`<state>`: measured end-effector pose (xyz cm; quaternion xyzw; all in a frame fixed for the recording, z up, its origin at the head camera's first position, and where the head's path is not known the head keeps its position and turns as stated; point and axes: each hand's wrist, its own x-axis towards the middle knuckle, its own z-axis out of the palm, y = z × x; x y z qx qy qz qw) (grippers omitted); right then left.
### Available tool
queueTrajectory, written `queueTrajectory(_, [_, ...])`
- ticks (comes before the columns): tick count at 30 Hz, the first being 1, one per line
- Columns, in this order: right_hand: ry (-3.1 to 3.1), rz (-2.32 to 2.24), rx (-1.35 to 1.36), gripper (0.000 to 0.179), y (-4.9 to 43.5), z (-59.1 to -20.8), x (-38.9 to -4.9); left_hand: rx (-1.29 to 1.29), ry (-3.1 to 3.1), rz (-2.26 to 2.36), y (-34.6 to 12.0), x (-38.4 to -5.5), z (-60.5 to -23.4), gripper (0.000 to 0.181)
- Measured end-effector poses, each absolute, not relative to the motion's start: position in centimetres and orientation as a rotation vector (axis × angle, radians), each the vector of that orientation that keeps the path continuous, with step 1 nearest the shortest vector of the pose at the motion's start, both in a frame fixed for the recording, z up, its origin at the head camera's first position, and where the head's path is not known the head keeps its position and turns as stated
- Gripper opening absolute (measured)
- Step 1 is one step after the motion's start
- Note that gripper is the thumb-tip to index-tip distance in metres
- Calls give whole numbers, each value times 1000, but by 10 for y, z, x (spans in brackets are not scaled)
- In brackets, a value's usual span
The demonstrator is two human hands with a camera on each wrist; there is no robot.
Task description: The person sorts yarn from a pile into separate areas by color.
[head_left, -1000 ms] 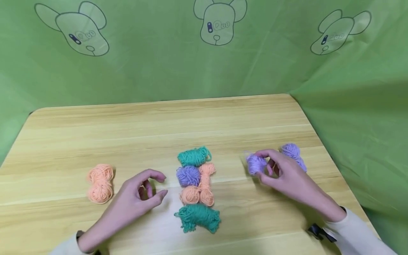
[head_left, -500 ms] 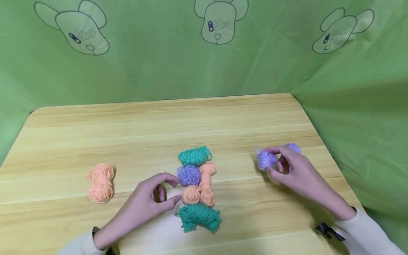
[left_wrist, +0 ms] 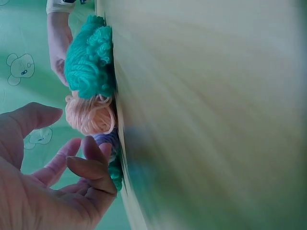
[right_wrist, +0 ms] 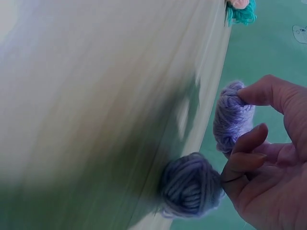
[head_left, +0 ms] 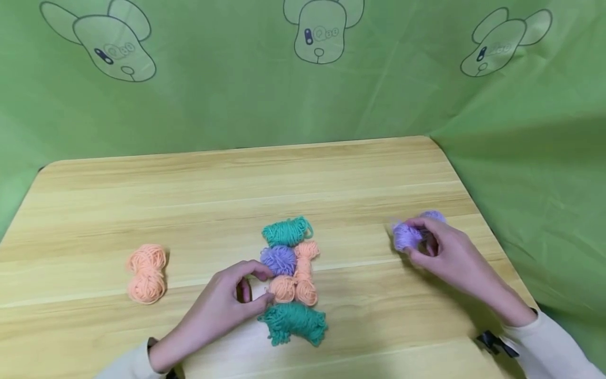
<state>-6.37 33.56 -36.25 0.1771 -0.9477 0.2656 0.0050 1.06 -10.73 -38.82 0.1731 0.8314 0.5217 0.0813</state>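
Observation:
In the head view my right hand (head_left: 445, 252) pinches a small purple yarn ball (head_left: 406, 237) between thumb and fingers. The right wrist view shows this held yarn (right_wrist: 233, 117) apart from the tabletop, with a second purple ball (right_wrist: 191, 187) just below it. My left hand (head_left: 232, 300) is beside the middle cluster, its thumb and forefinger spread around the left side of a peach yarn ball (head_left: 283, 289). A gap shows between the left thumb and the peach yarn (left_wrist: 91, 114) in the left wrist view. Just beyond the left forefinger lies a purple ball (head_left: 278, 260).
A green yarn bundle (head_left: 287, 231) tops the cluster and another green bundle (head_left: 294, 322) closes its near end. A peach skein (head_left: 304, 272) runs along its right side. Further left lies a peach skein (head_left: 147, 273). Green cloth (head_left: 227, 95) hangs behind the wooden table (head_left: 227, 179).
My left hand has moved right, up to the cluster. My right hand has carried the purple yarn ball right, toward the other purple yarn.

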Motion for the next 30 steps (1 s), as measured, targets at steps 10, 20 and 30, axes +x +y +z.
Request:
queueTrajectory(10, [-3005, 683, 504, 61, 348, -362, -66, 511, 2528, 1541, -101, 12, -389, 35])
queueTrajectory(20, [-3021, 606, 511, 61, 352, -365, -69, 483, 2574, 1492, -96, 11, -388, 32])
queueTrajectory(30, [-3070, 565, 514, 57, 351, -366, -70, 457, 2563, 1414, -91, 11, -385, 38])
